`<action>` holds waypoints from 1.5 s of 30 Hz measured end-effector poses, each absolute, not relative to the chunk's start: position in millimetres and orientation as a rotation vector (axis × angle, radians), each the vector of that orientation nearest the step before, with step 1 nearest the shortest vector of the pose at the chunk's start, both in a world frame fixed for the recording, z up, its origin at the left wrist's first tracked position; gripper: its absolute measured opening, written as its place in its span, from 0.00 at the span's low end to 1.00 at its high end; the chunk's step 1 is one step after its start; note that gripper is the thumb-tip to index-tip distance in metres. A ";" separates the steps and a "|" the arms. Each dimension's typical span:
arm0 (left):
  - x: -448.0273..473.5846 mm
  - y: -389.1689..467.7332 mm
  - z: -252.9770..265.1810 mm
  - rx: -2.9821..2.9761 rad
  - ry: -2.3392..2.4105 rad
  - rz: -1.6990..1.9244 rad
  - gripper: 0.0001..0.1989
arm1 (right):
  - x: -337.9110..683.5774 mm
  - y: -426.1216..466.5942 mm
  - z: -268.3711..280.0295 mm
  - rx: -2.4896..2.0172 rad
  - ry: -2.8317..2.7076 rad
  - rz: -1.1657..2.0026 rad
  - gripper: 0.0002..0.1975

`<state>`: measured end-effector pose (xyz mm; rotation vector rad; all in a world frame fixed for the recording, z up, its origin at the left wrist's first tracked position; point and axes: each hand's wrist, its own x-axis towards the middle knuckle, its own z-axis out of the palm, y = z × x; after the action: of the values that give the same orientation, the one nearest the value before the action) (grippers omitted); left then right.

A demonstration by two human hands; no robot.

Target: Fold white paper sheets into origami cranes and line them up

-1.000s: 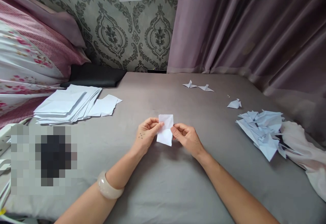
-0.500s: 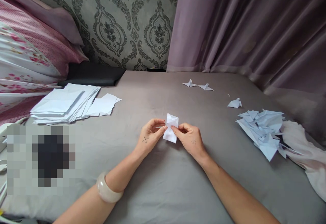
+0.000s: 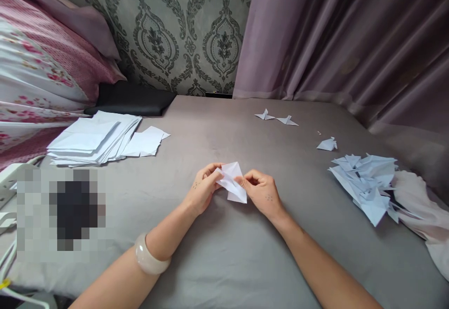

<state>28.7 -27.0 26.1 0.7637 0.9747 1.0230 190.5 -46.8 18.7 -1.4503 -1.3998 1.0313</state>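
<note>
Between my hands, just above the grey sheet [image 3: 196, 253], is a small piece of folded white paper [image 3: 234, 185] with several creased flaps. My left hand [image 3: 203, 187] pinches its left edge between thumb and fingers. On the right edge, my right hand [image 3: 261, 188] has its thumb laid over the paper and its fingers curled behind. The paper's underside and some of my fingertips are hidden. A pale bangle [image 3: 149, 255] circles my left forearm.
At left lie a stack of white paper [image 3: 87, 138] and torn pieces [image 3: 149, 141] beside a black flat object [image 3: 133, 98]. Folded paper figures [image 3: 287, 120] sit at the back. On the right are another folded figure [image 3: 327, 144] and a heap of folded papers [image 3: 368, 178] next to pale cloth [image 3: 414, 196].
The paper has turned in my hands and its flaps have spread wider, mostly toward the left. Both hands keep hold of it. The camera view has shifted slightly.
</note>
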 end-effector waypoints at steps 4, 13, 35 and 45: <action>24.7 -23.0 24.7 0.682 1.000 0.965 0.15 | 201.1 -39.1 17.4 -1.413 -1.249 1.193 0.18; 23.2 -18.4 14.8 0.760 1.118 0.962 0.18 | 209.6 -32.8 6.7 -1.425 -1.416 0.932 0.18; 14.2 -27.7 15.4 2.633 1.221 0.602 0.09 | 195.3 -41.6 9.9 -1.461 -2.258 0.275 0.14; 11.2 -29.5 19.6 2.791 1.288 0.502 0.12 | 190.4 -46.4 11.9 -1.463 -2.267 0.247 0.10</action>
<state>11.2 -29.5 19.6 2.7911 1.2884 0.5015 190.4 -46.4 11.9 -1.4626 -2.2672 0.2467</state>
